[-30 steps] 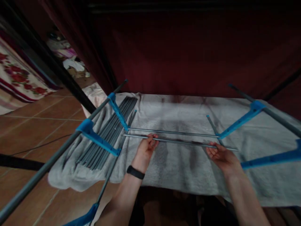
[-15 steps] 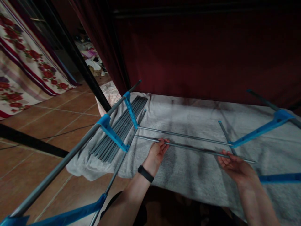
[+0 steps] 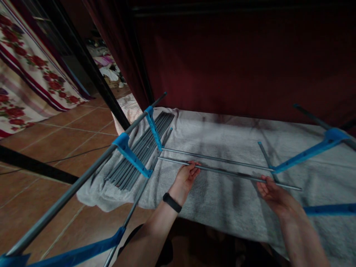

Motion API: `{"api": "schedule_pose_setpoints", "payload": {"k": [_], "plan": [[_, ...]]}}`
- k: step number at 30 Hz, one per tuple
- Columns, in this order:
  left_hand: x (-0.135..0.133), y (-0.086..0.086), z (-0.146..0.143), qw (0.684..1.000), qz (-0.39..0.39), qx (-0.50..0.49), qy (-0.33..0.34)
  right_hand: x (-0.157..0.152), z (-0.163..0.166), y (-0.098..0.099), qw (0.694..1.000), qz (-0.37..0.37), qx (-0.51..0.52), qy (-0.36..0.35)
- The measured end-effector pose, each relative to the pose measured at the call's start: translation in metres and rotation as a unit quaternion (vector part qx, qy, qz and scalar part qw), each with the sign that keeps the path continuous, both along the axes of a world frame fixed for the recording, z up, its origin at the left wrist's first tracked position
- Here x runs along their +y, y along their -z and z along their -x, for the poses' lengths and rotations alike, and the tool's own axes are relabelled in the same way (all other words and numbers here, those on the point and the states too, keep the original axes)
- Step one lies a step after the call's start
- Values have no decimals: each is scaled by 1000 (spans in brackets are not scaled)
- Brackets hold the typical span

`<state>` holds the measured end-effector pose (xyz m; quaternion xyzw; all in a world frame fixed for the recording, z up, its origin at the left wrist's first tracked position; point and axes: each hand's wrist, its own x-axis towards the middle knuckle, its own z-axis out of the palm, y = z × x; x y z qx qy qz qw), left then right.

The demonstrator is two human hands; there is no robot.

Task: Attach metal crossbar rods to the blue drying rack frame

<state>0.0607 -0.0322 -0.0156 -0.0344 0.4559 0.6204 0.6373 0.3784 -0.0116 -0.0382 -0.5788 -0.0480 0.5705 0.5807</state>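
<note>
A thin grey metal rod lies across both my hands. My left hand, with a dark band at the wrist, has its fingers closed on the rod left of its middle. Toward the rod's right end, my right hand pinches it. Just beyond runs a second rod, spanning between a blue plastic bracket on the left and another blue bracket on the right. The held rod's left tip is close to the left frame tube; whether they touch I cannot tell.
A bundle of several grey rods rests on the grey blanket, left of my hands. A thick tube with blue brackets rises at left. Dark red cloth hangs behind. Black posts stand over the tiled floor.
Both hands keep their hold on the rod. The whole view has shifted very slightly; the rod stays at nearly the same place against the frame.
</note>
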Motion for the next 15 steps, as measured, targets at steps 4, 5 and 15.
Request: {"api": "schedule_pose_setpoints", "payload": {"k": [4,5,15], "plan": [[2,0,-1,1000,6,-10,10,0,4,-4,1000,2,-4,5],[3,0,-1,1000,9,-11,9,-1,5,-5,1000,5,0,5],[10,4,6,999,22,-32,4,-3,5,-8,999,10,41,-10]]}}
